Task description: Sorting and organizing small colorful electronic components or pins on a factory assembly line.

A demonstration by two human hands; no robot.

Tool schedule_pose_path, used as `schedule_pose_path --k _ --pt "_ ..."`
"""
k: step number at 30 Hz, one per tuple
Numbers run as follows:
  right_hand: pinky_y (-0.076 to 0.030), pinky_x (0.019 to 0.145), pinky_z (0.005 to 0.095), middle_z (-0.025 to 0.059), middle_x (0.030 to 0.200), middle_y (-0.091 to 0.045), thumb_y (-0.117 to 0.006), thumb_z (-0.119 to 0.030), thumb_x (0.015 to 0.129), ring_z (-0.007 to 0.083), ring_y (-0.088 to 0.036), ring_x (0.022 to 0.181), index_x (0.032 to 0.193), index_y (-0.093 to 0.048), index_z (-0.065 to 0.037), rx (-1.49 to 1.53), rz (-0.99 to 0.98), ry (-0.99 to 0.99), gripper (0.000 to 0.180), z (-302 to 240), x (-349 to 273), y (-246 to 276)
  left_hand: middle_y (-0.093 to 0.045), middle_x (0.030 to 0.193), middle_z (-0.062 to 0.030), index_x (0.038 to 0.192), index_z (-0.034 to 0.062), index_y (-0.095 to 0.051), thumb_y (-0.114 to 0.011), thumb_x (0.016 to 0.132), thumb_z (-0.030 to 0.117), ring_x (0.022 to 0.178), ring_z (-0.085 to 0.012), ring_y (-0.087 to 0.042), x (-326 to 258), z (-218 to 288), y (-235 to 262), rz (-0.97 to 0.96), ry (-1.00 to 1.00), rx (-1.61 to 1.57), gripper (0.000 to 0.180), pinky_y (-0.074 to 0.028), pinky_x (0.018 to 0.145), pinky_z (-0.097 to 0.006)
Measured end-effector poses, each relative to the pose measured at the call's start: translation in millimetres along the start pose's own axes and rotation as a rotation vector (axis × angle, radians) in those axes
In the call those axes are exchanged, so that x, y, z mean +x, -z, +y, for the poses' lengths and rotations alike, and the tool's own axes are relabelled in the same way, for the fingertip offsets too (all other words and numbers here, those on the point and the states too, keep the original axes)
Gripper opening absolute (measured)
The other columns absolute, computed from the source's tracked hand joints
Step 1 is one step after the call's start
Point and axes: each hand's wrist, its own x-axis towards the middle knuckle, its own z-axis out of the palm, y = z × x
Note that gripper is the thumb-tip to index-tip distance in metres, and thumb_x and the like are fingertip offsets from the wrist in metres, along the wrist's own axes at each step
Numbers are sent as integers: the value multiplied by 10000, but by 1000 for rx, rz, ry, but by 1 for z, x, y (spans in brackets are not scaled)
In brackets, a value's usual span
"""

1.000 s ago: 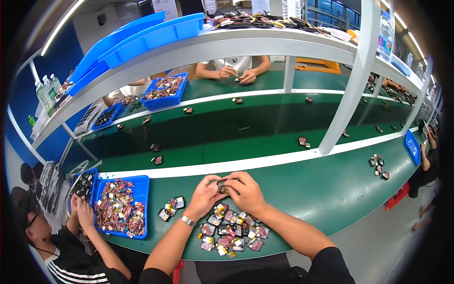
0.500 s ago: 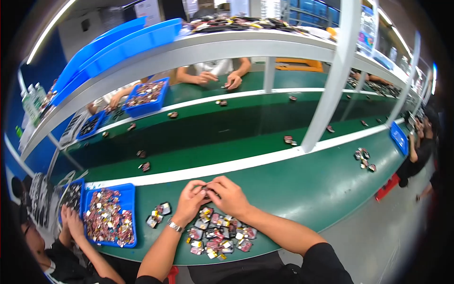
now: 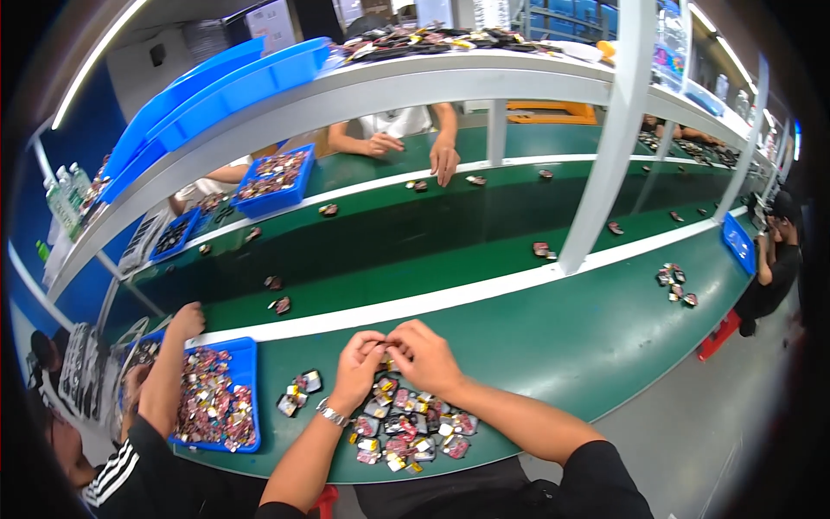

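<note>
My left hand (image 3: 353, 374) and my right hand (image 3: 425, 362) meet over the green tabletop, fingers closed together on a small dark electronic part (image 3: 386, 342), mostly hidden by the fingertips. A metal-banded watch (image 3: 332, 413) is on my left wrist. Just below my hands lies a pile of small electronic assemblies (image 3: 406, 426), black-cased, with reddish wiring and silver and yellow pieces. To the left of my left forearm sits a smaller group of similar assemblies (image 3: 298, 391).
At left, a blue tray (image 3: 256, 394) holds many wired parts, with a co-worker's arm (image 3: 162, 389) across its edge. Beyond a white rail (image 3: 363, 310), a green conveyor belt (image 3: 406, 277) carries spaced assemblies. A shelf post (image 3: 605, 147) rises at right; more assemblies (image 3: 676, 284) lie on the right tabletop.
The left co-worker's arm has stretched forward over the tray toward the belt. Across the belt, another person's hand has lowered to its edge. My hands stay together on the part; the view shifts slightly.
</note>
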Motion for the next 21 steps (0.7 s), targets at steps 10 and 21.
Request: schedule_pose_path --k 10,21 --pt "-557 670 332 114 983 -628 -669 -33 805 236 -668 747 1013 -637 -15 2 -27 -6 212 6 0 2 -613 1107 -90 1165 -5 -485 -503 943 -48 1016 -118 -584 1 0 -1 -70 -48 14 227 -496 868 -265" --pt "-552 651 344 106 943 -618 -676 -47 787 243 -658 736 994 -628 -20 -28 -6 70 214 1 1 3 -602 1142 -98 1184 -8 -474 -503 943 -41 1035 -141 -599 1 0 0 -85 -16 -62 245 -529 872 -289"
